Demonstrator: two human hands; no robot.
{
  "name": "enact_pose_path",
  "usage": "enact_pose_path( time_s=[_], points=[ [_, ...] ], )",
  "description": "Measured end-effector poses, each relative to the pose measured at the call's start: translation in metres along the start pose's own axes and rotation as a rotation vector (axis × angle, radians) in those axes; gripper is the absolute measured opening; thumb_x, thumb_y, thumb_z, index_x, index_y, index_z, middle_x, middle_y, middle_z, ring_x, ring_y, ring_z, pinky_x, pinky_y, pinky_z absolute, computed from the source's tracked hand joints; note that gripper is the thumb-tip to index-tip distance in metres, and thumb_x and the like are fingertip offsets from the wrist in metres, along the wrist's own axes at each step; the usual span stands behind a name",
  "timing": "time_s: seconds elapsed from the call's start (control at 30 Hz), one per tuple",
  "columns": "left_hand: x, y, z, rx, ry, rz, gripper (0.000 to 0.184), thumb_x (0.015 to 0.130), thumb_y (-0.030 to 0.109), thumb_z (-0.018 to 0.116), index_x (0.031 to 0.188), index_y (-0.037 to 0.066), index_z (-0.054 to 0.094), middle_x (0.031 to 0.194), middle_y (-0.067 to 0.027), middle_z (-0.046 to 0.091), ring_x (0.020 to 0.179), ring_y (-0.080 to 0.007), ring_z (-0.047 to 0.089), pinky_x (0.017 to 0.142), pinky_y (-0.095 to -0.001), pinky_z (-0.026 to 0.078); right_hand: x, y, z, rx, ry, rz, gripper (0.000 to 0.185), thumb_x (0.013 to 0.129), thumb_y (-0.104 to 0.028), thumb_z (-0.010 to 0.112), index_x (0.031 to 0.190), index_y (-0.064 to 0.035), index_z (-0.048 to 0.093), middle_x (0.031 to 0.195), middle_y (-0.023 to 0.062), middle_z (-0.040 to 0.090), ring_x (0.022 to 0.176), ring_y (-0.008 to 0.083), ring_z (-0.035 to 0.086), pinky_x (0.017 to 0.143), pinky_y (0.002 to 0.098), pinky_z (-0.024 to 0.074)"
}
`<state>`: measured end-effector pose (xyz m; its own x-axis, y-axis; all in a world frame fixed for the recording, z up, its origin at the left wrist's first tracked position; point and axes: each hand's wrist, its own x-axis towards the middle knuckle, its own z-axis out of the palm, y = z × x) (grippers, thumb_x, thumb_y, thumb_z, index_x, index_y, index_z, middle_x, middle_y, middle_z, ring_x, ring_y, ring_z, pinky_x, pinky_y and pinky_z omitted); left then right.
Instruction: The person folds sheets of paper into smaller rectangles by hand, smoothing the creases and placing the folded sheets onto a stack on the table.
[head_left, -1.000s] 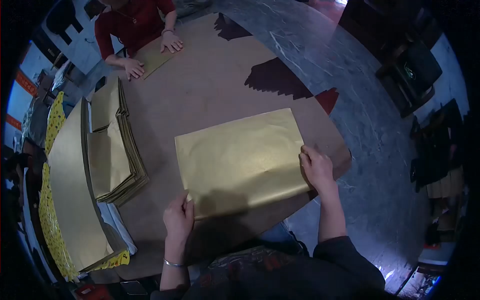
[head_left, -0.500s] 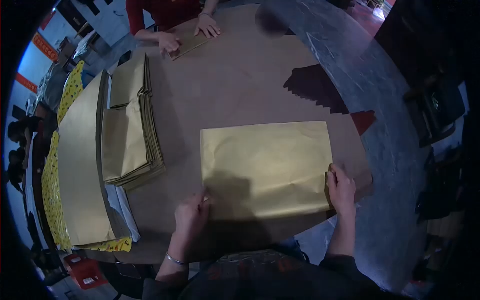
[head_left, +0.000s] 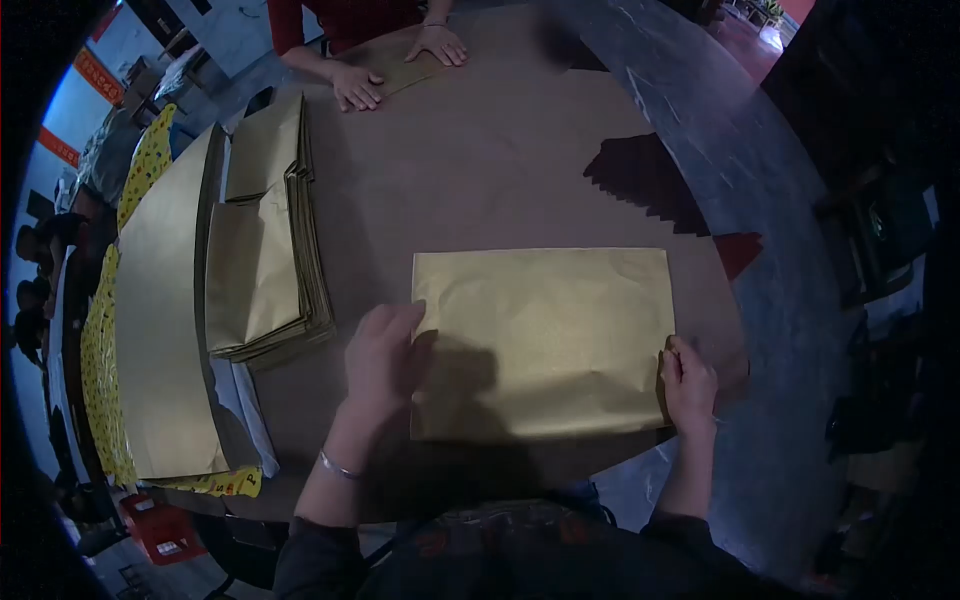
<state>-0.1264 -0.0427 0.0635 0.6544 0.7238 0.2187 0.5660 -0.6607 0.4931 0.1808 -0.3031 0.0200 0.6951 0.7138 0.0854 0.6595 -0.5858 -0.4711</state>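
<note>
A gold paper sheet [head_left: 555,330] lies flat on the brown-topped table in front of me, with light creases near its lower edge and my shadow over its lower left. My right hand [head_left: 690,385] is closed on the sheet's right edge, thumb and fingers pinching it. Beside the left edge, my left hand [head_left: 383,355] is slightly blurred, with thumb and fingers apart and nothing seen between them; whether the fingertips touch the paper I cannot tell. Left of it sits a stack of folded gold paper [head_left: 255,285], with another folded gold pile [head_left: 263,150] behind.
Large flat gold sheets [head_left: 160,330] lie at the far left over yellow patterned plastic [head_left: 100,370]. Across the table, a person's hands [head_left: 357,87] press on a folded gold piece [head_left: 408,82]. Dark zigzag-edged material [head_left: 640,180] lies at the right edge. A red stool [head_left: 165,530] stands lower left.
My left hand has let go of the sheet's lower left corner and moved up along the left edge. My right hand keeps its grip. The other person's hands have flattened on their piece.
</note>
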Motion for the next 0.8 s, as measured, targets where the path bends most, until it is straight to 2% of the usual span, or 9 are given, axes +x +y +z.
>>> enact_pose_path(
  time_s=[0.07,0.13,0.2,0.27,0.43,0.53,0.63,0.8],
  points=[
    [0.040,-0.009,0.025,0.038,0.019,0.191,0.041,0.079,0.027,0.074,0.116,0.011,0.065,0.104,-0.0085,0.062,0.099,-0.0299,0.058,0.082,-0.0423,0.049,0.001,-0.006,-0.004,-0.004,-0.013,0.010,0.023,0.092,-0.017,0.060,0.112,-0.0075,0.065,0.092,0.0194,0.068,0.084,0.0399,0.066,0.073,0.0473,0.0515],
    [0.074,-0.003,0.043,0.067,-0.041,0.201,0.044,0.077,0.030,0.075,0.115,0.011,0.065,0.108,-0.0076,0.061,0.104,-0.0293,0.056,0.085,-0.0435,0.048,0.000,-0.006,-0.005,-0.006,-0.023,0.022,0.023,0.092,-0.017,0.060,0.112,-0.0071,0.065,0.092,0.0195,0.068,0.084,0.0395,0.066,0.073,0.0470,0.0517],
    [0.094,0.003,0.051,0.094,-0.103,0.210,0.046,0.075,0.033,0.077,0.114,0.011,0.066,0.113,-0.0067,0.060,0.108,-0.0287,0.054,0.088,-0.0447,0.046,-0.001,0.000,-0.002,-0.003,0.026,-0.062,0.023,0.091,-0.018,0.061,0.112,-0.0074,0.065,0.090,0.0189,0.068,0.082,0.0392,0.066,0.071,0.0467,0.0517],
    [0.104,0.007,0.056,0.099,-0.238,0.144,0.052,0.072,0.039,0.080,0.114,0.012,0.066,0.117,-0.0052,0.058,0.113,-0.0283,0.052,0.092,-0.0462,0.044,-0.001,-0.004,-0.005,-0.001,0.024,-0.045,0.024,0.092,-0.017,0.061,0.112,-0.0057,0.065,0.089,0.0188,0.068,0.081,0.0378,0.067,0.070,0.0446,0.0522],
    [0.110,0.009,0.057,0.080,-0.268,0.144,0.051,0.070,0.041,0.081,0.111,0.014,0.068,0.108,-0.0056,0.060,0.109,-0.0276,0.053,0.091,-0.0454,0.044,-0.001,0.000,-0.001,0.007,0.011,-0.037,0.026,0.092,-0.017,0.061,0.113,-0.0038,0.065,0.088,0.0186,0.069,0.080,0.0364,0.068,0.070,0.0423,0.0526],
    [0.110,0.010,0.056,0.106,-0.295,0.106,0.047,0.070,0.041,0.081,0.106,0.013,0.069,0.102,-0.0061,0.060,0.106,-0.0265,0.054,0.089,-0.0442,0.044,-0.001,0.001,0.000,0.005,0.025,-0.043,0.024,0.091,-0.017,0.061,0.113,-0.0079,0.064,0.091,0.0172,0.068,0.078,0.0382,0.066,0.068,0.0466,0.0515],
    [0.113,0.012,0.056,0.119,-0.311,0.094,0.044,0.071,0.040,0.080,0.104,0.013,0.069,0.100,-0.0054,0.061,0.104,-0.0266,0.055,0.089,-0.0438,0.044,0.000,-0.001,-0.001,0.003,0.001,-0.007,0.025,0.091,-0.017,0.061,0.113,-0.0078,0.063,0.090,0.0171,0.068,0.079,0.0383,0.066,0.068,0.0470,0.0514],
    [0.112,0.006,0.060,0.088,-0.254,0.133,0.040,0.072,0.037,0.080,0.102,0.013,0.069,0.099,-0.0049,0.060,0.102,-0.0267,0.054,0.087,-0.0434,0.043,0.002,-0.001,0.001,0.030,0.059,-0.068,0.024,0.092,-0.018,0.060,0.113,-0.0088,0.063,0.093,0.0176,0.068,0.080,0.0393,0.066,0.069,0.0489,0.0510]
  ],
)
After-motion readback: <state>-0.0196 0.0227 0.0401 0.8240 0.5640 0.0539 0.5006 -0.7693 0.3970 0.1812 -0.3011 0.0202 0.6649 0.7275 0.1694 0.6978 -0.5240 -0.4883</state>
